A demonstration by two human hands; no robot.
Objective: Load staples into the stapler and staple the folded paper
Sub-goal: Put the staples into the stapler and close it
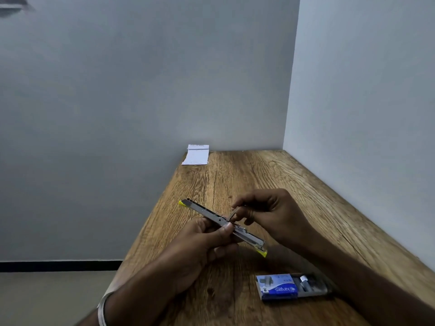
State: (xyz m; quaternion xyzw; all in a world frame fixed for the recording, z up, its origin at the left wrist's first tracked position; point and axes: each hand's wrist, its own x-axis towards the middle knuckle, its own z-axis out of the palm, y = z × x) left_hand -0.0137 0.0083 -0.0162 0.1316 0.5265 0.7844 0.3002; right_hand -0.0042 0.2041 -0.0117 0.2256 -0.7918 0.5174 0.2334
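Fingers (226, 231) of my left hand (200, 245) are closed around the middle of the stapler (211, 215), thumb on top and the others curled beneath, holding it up off the tabletop (270, 175). From my head view the stapler is swung fully open into one long metal strip, running diagonally from a yellow tip at the upper left to another yellow tip at the lower right. My right hand (268, 210) hovers just beside it on the far side, its thumb and forefinger pinched together on a small strip of staples (233, 214), one end of which points down at the open channel near where my left thumb rests; whether the strip already touches the channel I cannot tell. On my left wrist sits a pale bangle (102, 309).

Nearer to me and to the right, a blue staple box (280, 288) lies flat on the wood, its inner tray pulled partly out to the right, with my right forearm passing just above that end. Well apart from everything else, at the far left corner of the tabletop against the wall (141, 90), lies the folded paper (196, 155), white with faint print, one edge hanging slightly past the table's side
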